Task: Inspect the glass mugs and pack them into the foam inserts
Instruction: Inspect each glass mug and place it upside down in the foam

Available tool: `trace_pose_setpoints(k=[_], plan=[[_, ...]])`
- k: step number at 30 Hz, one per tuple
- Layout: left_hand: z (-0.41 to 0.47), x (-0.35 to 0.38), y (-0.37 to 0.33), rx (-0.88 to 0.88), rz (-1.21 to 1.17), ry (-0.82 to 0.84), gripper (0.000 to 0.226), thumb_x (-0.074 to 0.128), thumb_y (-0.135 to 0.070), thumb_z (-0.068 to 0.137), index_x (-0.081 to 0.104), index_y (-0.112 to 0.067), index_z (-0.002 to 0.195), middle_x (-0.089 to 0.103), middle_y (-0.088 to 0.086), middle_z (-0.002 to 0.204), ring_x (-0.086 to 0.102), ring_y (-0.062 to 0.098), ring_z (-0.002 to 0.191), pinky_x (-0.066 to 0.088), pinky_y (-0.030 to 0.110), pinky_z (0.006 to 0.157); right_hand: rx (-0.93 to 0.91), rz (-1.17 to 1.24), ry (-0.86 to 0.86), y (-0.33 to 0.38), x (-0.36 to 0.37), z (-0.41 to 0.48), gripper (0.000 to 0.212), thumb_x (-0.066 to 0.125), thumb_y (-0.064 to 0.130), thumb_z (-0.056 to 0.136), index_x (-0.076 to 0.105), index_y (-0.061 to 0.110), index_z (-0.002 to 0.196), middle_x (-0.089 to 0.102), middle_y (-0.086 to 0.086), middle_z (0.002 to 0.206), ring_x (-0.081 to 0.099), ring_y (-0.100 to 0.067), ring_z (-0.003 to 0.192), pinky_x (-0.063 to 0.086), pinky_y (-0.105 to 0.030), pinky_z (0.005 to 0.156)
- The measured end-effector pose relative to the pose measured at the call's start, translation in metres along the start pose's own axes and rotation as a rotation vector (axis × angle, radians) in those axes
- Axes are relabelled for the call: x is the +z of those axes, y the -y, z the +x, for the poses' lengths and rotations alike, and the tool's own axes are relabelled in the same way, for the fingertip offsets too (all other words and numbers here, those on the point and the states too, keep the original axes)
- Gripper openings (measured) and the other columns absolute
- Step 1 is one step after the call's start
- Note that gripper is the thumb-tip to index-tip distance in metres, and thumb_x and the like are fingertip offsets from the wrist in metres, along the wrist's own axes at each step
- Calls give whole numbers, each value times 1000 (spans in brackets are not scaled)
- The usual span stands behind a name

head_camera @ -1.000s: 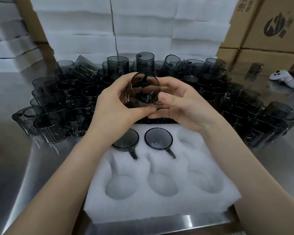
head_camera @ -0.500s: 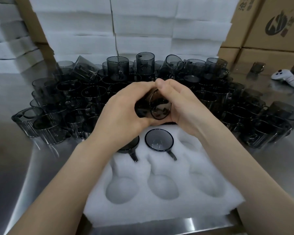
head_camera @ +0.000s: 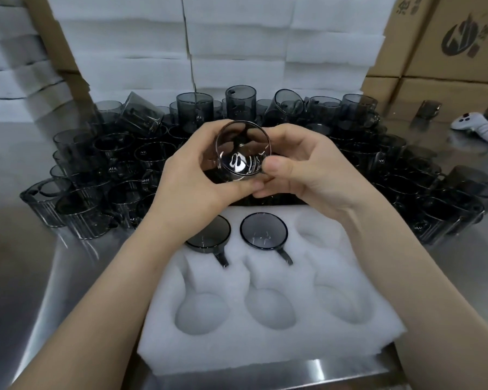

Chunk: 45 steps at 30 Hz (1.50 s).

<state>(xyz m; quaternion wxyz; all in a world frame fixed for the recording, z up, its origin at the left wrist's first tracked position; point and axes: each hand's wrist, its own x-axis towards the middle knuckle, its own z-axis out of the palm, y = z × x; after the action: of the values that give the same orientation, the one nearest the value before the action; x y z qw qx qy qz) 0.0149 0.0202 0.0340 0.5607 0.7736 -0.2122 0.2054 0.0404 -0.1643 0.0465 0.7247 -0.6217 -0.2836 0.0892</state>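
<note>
We curl our left grip (head_camera: 189, 175) and right grip (head_camera: 302, 170) round one glass mug (head_camera: 241, 153) above the foam insert's (head_camera: 265, 347) far edge; two more mugs (head_camera: 264, 230) sit in its far pockets, four pockets open. The carton (head_camera: 448, 38) print is unreadable.

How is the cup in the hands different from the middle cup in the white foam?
The held mug is in the air, tipped; the packed mug sits sunk in the foam insert. The packed mug's handle shows; the held mug's is hidden. Both are smoky glass.
</note>
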Motion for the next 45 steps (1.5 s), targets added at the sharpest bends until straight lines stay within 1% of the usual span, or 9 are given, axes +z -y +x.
trace_pose_setpoints(k=[4,9,12,14,20,26,32,38,45], plan=[[-2,0,2,75,-78,12,61,84,-16,69,49,-20,119,62,-9,117,59,8,114,47,26,99,15,105,-9,-1,1,3,37,51,37,93,65,13,119,65,-12,113,68,-23,71,59,-33,63],[-2,-2,1,130,-239,42,59,77,-16,69,43,-18,117,55,13,128,55,10,124,44,24,99,103,117,166,-5,2,6,46,37,34,102,42,24,146,55,-15,136,62,-31,95,57,-43,76],[-2,-2,1,86,-283,58,65,80,-24,63,49,-21,120,53,-7,137,50,3,129,45,27,103,115,160,300,-7,4,6,56,42,29,99,30,21,152,45,-17,147,54,-34,111,53,-46,84],[-1,-2,2,65,-237,26,82,81,-28,60,48,-11,133,56,-25,130,53,0,125,46,27,102,85,187,299,-6,2,4,61,50,30,93,33,16,150,51,-15,137,59,-30,105,54,-44,83],[-1,-1,3,105,-56,-50,76,84,-31,61,49,-30,129,58,-8,129,54,13,124,46,49,103,37,156,28,-5,5,2,37,62,27,86,56,18,122,61,-10,104,65,-23,69,58,-31,59],[0,-2,4,73,37,-33,66,84,-30,67,56,-32,127,63,-13,122,57,7,120,47,31,101,7,20,-35,-6,5,3,44,71,9,75,59,21,115,61,-2,95,57,-20,62,49,-25,52],[-2,2,6,130,233,15,66,89,-16,64,61,-19,123,63,-14,116,57,-1,109,41,13,97,22,-129,-143,-9,8,3,30,79,22,68,60,31,90,65,11,76,49,-12,42,38,-21,37],[-4,3,3,137,261,3,68,89,-16,64,62,-23,126,65,-10,120,58,8,118,44,34,104,-24,-107,-248,-8,12,5,16,70,34,79,61,38,65,64,8,68,44,-12,33,28,-16,31],[-3,2,1,127,98,-68,62,87,-22,64,62,-25,120,66,-15,116,61,7,113,47,30,102,34,300,-43,-10,3,6,18,58,19,91,69,22,105,66,-2,84,50,-9,44,36,-17,39]])
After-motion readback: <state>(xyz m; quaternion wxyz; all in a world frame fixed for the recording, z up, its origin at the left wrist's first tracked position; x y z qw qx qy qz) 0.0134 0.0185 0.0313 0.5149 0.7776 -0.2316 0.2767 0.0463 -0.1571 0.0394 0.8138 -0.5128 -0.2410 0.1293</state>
